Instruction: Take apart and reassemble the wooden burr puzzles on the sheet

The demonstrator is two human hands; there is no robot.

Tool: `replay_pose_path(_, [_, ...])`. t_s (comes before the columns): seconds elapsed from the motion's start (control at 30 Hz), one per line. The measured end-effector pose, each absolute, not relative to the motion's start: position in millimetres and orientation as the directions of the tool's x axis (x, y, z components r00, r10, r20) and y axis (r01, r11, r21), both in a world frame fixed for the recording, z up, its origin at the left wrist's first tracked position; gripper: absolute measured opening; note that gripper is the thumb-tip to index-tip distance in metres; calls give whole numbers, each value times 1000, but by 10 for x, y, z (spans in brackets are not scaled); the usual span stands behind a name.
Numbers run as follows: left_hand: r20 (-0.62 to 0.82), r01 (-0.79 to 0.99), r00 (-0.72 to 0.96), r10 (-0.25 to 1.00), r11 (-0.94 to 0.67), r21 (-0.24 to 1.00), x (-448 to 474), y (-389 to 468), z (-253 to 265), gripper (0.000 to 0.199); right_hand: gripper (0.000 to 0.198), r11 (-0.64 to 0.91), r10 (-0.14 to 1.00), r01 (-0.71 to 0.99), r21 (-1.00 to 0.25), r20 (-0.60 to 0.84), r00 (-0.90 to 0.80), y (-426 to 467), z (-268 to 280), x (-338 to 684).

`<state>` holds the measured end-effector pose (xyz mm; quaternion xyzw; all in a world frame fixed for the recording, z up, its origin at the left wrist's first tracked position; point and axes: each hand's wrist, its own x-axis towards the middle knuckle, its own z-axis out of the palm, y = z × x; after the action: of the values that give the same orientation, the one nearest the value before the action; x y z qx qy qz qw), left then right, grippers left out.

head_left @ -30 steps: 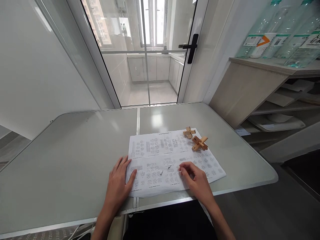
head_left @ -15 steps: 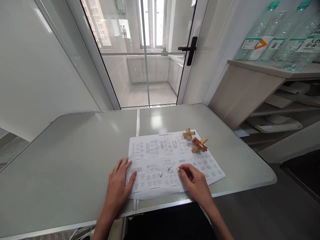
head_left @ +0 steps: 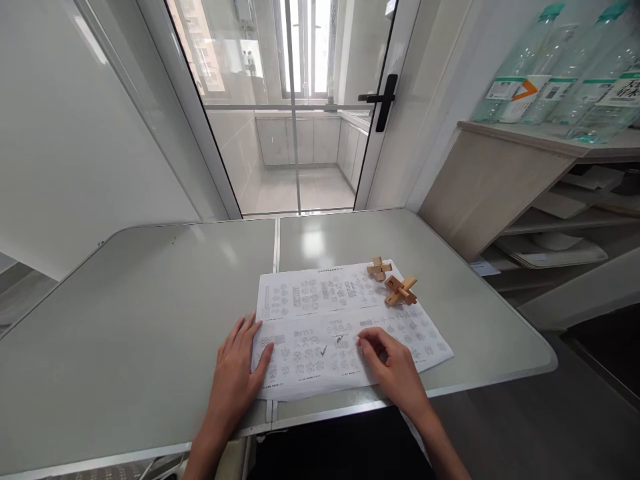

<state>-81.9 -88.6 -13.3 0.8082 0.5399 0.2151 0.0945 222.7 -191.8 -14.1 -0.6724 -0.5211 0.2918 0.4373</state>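
A large white printed sheet (head_left: 310, 373) with rows of small diagrams lies upside down to me near the front edge of the table. My left hand (head_left: 238, 373) rests flat at the sheet's left edge, its fingers apart and the thumb on the paper. On the lower right part of the sheet sits my right hand (head_left: 393, 367), fingers curled and the thumb tip brought to the forefinger; nothing shows in it. Beyond it, on the sheet's upper right, stand two interlocking wooden burr puzzles: a smaller pale one (head_left: 379, 269) and a larger one with dark marks (head_left: 401, 291).
The grey-green table (head_left: 125, 333) has a metal seam and rim. Behind it is a glass door (head_left: 320, 147) with a black handle (head_left: 385, 102). At the right, a wooden shelf unit (head_left: 480, 180) carries several clear plastic bottles (head_left: 555, 87) with green caps.
The view has shifted very slightly. Both hands, the sheet and the wooden puzzles stay in the same places.
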Motion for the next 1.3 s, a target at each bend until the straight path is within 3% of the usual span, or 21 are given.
replay_pose_path(0.13, [247, 833, 334, 909, -408, 374, -827, -883, -141, 54, 29, -45, 977, 555, -831, 81, 199, -1762, -73, 2269])
replay_pose_path(0.23, [240, 837, 339, 910, -408, 365, -835, -882, -145, 55, 43, -24, 984, 607, -794, 89, 155, -1494, -8, 2345])
replay_pose_path(0.53, [258, 842, 346, 902, -420, 339, -856, -871, -171, 53, 69, -145, 925, 719, -680, 165, 342, -662, -134, 2623])
replay_pose_path(0.87, [258, 844, 338, 905, -413, 342, -852, -858, -184, 52, 73, -169, 833, 591, -789, 207, 514, -586, -291, 2671])
replay_pose_path(1.07, [267, 838, 348, 899, -426, 341, -853, -850, -184, 52, 59, -164, 829, 575, -801, 204, 521, -593, -289, 2698])
replay_pose_path(1.3, [274, 817, 336, 901, -424, 391, -851, -885, -160, 50, 32, 23, 888, 548, -836, 269, 373, -720, -50, 2547])
